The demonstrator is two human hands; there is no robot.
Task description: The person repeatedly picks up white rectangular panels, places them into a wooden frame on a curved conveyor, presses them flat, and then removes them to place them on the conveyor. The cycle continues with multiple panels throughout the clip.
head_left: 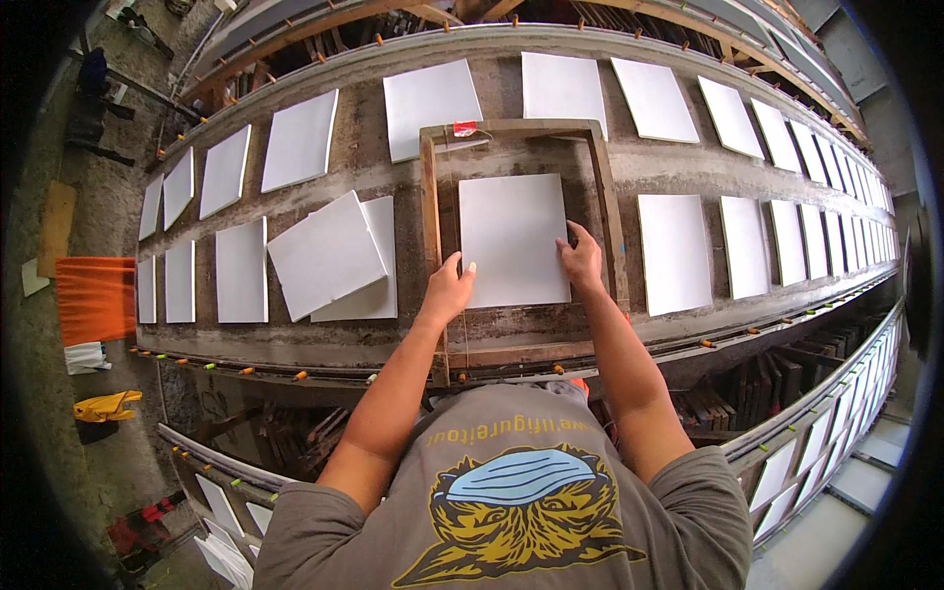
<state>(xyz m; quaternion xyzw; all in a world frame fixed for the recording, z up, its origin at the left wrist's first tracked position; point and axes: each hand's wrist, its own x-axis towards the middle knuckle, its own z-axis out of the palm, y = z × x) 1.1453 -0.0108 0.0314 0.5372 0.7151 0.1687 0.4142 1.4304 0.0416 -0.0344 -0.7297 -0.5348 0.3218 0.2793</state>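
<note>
A worker settles a white square tile (512,240) inside a wooden frame (430,211) on a long, worn workbench (551,334), the placing step by the look of it. The left hand (447,290) presses the tile's lower left edge, fingers curled loosely against it rather than clenched; the right hand (582,260) lies flat on the right edge, fingers spread and released, gripping nothing. The tile sits between the two hands, within the frame and apart from its rails. The next move likely calls for a light, even nudge to square the tile. The frame holds only this one tile; a red tag (464,128) marks its far rail. Beyond the left fingers, two loose tiles (334,256) overlap; rows of single tiles (674,251) run past the right fingers.
</note>
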